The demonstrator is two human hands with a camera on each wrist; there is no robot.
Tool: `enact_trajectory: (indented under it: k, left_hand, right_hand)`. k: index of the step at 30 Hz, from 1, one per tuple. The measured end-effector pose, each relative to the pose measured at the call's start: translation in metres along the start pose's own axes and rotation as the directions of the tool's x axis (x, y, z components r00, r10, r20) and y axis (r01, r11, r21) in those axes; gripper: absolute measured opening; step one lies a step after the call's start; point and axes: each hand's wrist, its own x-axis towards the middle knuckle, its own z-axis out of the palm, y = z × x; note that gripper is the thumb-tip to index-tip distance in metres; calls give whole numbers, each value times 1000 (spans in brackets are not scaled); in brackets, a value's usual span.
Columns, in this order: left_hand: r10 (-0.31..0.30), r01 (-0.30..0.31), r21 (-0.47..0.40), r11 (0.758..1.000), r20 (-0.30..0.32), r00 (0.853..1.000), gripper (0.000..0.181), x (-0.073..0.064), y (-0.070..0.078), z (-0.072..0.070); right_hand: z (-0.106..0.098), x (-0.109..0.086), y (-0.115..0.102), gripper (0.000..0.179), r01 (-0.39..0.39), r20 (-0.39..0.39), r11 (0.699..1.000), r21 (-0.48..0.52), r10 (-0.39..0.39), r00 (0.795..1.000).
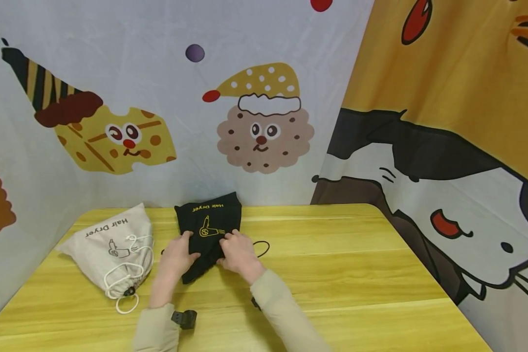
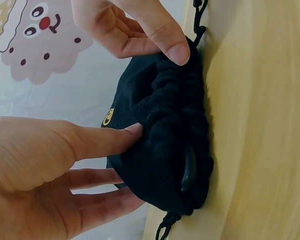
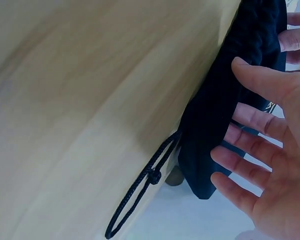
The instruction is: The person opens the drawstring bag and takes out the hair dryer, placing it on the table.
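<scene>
A black drawstring bag point(image 1: 209, 227) with a yellow "Hair Dryer" print lies at the back of the table, its gathered mouth toward me. My left hand point(image 1: 176, 254) holds its left side, thumb point(image 2: 125, 137) on the cloth and fingers point(image 2: 105, 205) along the edge. On the other side, my right hand point(image 1: 239, 252) grips the bag, its thumb point(image 3: 255, 72) against the gathered cloth. A smooth dark piece point(image 2: 189, 167) shows at the mouth; its kind is unclear. A black cord loop point(image 3: 140, 185) sticks out on the right.
A cream drawstring bag point(image 1: 119, 244) with the same kind of print lies to the left, white cords over it. Both stand on a yellow wooden table point(image 1: 356, 274). A cartoon-printed curtain point(image 1: 193, 98) hangs right behind the table's back edge.
</scene>
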Motion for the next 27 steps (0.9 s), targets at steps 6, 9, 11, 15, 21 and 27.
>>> enact_trajectory:
  k: [6, 9, 11, 15, 21, 27]
  left_hand:
    - [45, -44, -24, 999, 15, 999, 57, 4, 7, 5]
    - [62, -61, -37, 997, 23, 998, 57, 5, 10, 8]
    - [69, -67, -45, 997, 32, 997, 57, 7, 14, 10]
    - [71, -66, -68, 995, 74, 995, 59, 9, 21, 12]
    - [79, -69, -91, 993, 121, 990, 60, 12, 34, 17]
    - [113, -99, -96, 990, 164, 980, 55, 14, 44, 24]
  right_hand:
    - [2, -5, 13, 43, -33, -3, 999, 11, 33, 999]
    - [2, -8, 20, 43, -41, 1, 999, 13, 41, 999]
    - [2, -11, 24, 43, -44, 0, 999, 13, 44, 999]
    - [3, -16, 33, 43, -58, -7, 998, 14, 58, 998]
    - [4, -25, 47, 44, -79, 0, 996, 38, 79, 997]
    - [3, -34, 58, 43, -106, 23, 993, 53, 104, 994]
